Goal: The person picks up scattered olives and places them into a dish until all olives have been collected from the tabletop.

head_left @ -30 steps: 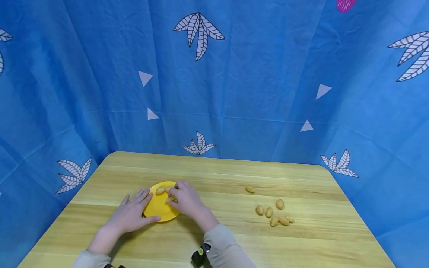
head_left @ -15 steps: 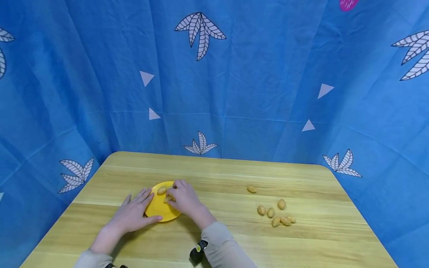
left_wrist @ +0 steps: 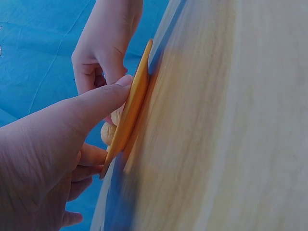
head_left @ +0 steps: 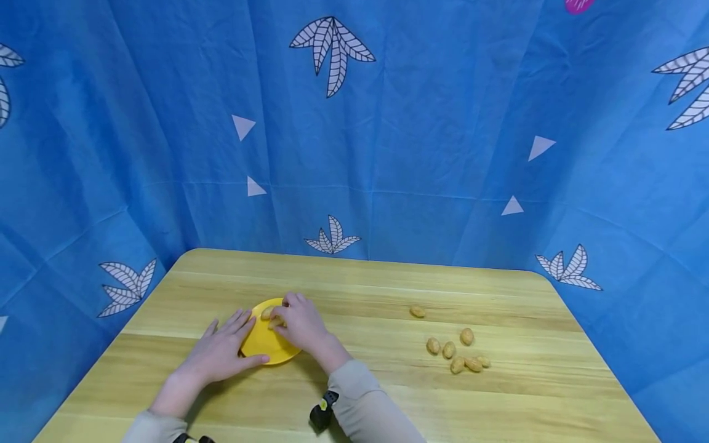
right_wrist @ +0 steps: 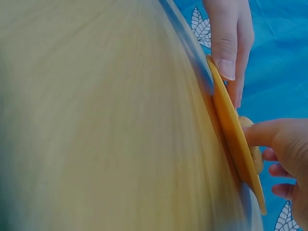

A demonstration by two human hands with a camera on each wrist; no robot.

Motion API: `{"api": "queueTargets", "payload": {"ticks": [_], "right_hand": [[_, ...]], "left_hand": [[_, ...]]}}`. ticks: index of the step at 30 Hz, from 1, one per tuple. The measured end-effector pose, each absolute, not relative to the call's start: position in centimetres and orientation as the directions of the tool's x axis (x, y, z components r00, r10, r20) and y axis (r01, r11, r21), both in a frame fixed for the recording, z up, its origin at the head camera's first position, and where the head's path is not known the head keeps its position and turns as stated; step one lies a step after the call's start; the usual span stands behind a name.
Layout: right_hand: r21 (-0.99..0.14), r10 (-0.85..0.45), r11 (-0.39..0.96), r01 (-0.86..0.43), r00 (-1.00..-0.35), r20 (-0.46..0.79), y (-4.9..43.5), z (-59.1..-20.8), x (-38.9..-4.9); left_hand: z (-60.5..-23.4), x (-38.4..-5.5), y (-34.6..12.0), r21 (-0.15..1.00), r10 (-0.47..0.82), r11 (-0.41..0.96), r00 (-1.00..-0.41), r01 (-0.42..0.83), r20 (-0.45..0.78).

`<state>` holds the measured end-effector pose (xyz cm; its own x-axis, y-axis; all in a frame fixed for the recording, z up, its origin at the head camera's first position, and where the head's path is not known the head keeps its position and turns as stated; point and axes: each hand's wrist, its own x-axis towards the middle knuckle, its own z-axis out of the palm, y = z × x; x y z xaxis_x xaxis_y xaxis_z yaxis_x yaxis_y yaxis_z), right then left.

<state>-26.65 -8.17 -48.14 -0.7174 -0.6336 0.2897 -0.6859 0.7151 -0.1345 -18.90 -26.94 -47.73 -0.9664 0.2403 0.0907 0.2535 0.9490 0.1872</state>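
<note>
A round yellow plate (head_left: 266, 347) lies on the left half of the table. My left hand (head_left: 217, 352) spreads along its left side, fingertips at the rim and the thumb over the near edge. Over the plate's right side, my right hand (head_left: 303, 323) pinches a tan oval nut in its shell (head_left: 275, 323) between thumb and fingers, low over the surface. Another such nut (head_left: 267, 313) lies close beside it near the far rim. In the left wrist view, two nuts (left_wrist: 108, 133) show past my left thumb. My right fingers partly cover the pinched nut.
Several more nuts (head_left: 457, 365) lie loosely grouped on the right half of the wooden table (head_left: 354, 289), with a single nut (head_left: 418, 311) farther back. A blue patterned curtain (head_left: 421, 123) hangs behind the table and along both sides.
My right hand has slid slightly left over the plate, bringing the pinched nut nearer the other one. My left hand keeps its place at the rim. The head view has shifted a little.
</note>
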Motion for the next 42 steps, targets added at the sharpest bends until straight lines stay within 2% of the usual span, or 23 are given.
{"api": "queueTargets", "payload": {"ticks": [10, 32, 42], "right_hand": [[-0.158, -0.603, 0.721, -0.675, -0.723, 0.337, -8.34, -48.29, -26.74], [-0.174, -0.562, 0.764, -0.621, -0.774, 0.293, -8.71, -48.66, -27.46], [-0.175, -0.559, 0.763, -0.622, -0.771, 0.304, -8.41, -48.45, -27.26]], "left_hand": [[-47.92, -18.97, -27.06, 0.184, 0.245, 0.948, -0.964, 0.260, 0.098], [-47.80, -18.98, -26.91, 0.190, 0.240, 0.949, -0.967, 0.253, 0.089], [-48.03, -19.04, -26.95, 0.187, 0.235, 0.950, -0.967, 0.249, 0.097]]}}
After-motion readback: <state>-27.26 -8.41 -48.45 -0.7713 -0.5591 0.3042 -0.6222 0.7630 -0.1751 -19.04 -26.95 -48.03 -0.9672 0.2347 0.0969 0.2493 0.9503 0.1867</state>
